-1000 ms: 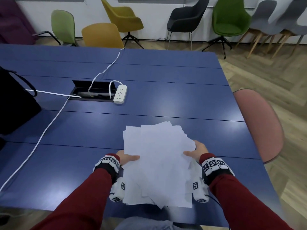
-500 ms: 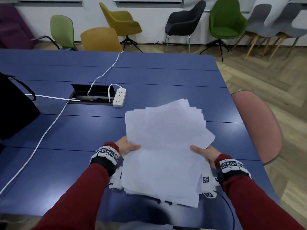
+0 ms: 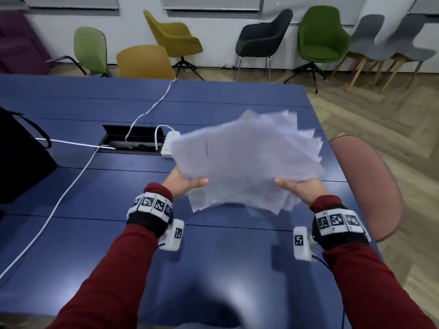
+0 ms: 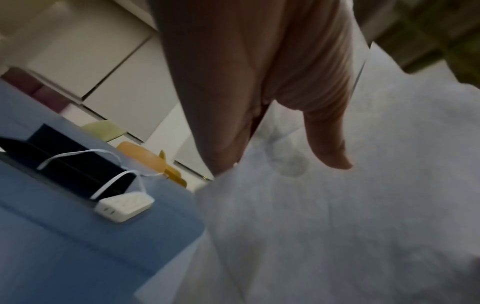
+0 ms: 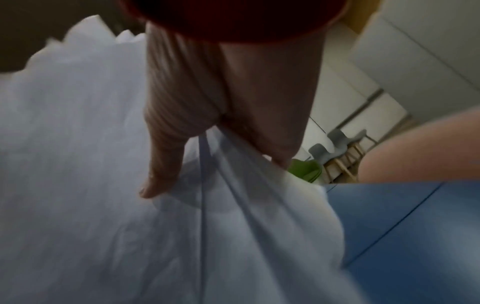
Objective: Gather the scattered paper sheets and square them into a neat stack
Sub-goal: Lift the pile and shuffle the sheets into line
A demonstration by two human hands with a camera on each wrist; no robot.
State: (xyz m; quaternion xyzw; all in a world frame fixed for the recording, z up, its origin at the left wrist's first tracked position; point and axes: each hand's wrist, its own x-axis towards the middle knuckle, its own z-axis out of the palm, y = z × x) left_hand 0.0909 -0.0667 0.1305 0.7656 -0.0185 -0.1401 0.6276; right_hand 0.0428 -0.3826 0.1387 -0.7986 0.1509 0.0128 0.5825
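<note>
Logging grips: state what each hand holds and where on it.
Both hold the fanned paper sheets off the table: left hand pinches the near left edge, right hand the near right edge.

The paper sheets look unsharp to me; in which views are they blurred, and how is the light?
Head view: the paper sheets are smeared by motion blur, their fanned corners ghosted, while the table and power strip stay sharp and evenly lit. Left wrist view: dim and soft, the left hand in shade. Right wrist view: dim and blurred, the right hand dark.
</note>
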